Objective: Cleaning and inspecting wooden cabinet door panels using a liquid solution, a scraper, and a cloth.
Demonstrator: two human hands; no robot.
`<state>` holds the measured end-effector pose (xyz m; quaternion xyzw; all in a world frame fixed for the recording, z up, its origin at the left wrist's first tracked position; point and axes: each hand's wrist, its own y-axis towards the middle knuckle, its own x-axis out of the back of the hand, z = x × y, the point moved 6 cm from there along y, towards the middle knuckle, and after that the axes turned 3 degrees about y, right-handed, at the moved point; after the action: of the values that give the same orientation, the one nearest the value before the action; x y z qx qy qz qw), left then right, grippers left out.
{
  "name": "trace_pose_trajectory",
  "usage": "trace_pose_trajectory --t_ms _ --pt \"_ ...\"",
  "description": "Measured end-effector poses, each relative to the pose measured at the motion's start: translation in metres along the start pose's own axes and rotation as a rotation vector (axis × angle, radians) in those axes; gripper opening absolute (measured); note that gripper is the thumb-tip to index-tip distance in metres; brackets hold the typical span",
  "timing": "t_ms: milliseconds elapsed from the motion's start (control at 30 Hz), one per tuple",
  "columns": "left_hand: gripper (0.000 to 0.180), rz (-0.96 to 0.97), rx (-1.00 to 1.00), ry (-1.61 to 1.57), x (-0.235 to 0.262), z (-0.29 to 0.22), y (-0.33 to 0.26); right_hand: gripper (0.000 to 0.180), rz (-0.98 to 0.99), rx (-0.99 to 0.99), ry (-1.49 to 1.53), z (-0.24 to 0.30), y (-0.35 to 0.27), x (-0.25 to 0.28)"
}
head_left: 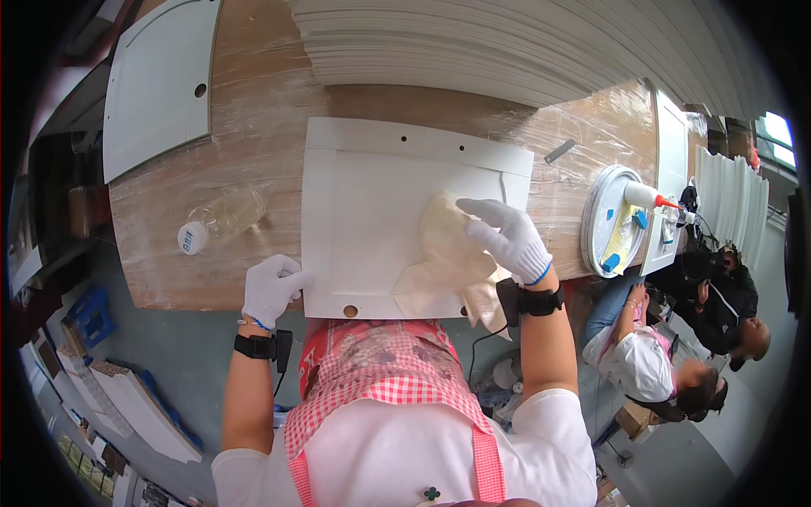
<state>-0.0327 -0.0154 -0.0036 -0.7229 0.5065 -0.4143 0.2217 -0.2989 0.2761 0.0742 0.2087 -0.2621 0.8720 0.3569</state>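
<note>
A white panel (363, 211) with a recessed middle and small round holes lies flat in front of me on the plastic-wrapped table. My left hand (274, 290), in a white knit glove, is closed at the panel's lower left edge, thumb against it. A cream cloth (448, 245) lies bunched on the panel's right half, one end hanging over the front edge. Also gloved, my right hand (511, 237) holds the cloth at its right side, thumb and fingers pressed onto it. The fingertips are partly hidden by the cloth.
A clear bottle (228, 218) with a white cap lies on its side at left. Another white panel (165, 80) is at far left, stacked panels (439, 42) behind. At right are a round lid (597, 224), a squeeze bottle (639, 195), a metal strip (559, 151) and two people.
</note>
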Motion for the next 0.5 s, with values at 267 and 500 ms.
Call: trace_pose_trajectory --t_ms 267,500 --pt "0.017 -0.02 -0.019 -0.053 -0.007 -0.005 0.003 0.049 -0.615 -0.565 -0.438 -0.181 0.035 0.189" --pt "0.016 -0.047 0.028 -0.106 -0.004 0.0 0.0 0.037 -0.414 -0.53 -0.646 -0.157 0.07 0.157"
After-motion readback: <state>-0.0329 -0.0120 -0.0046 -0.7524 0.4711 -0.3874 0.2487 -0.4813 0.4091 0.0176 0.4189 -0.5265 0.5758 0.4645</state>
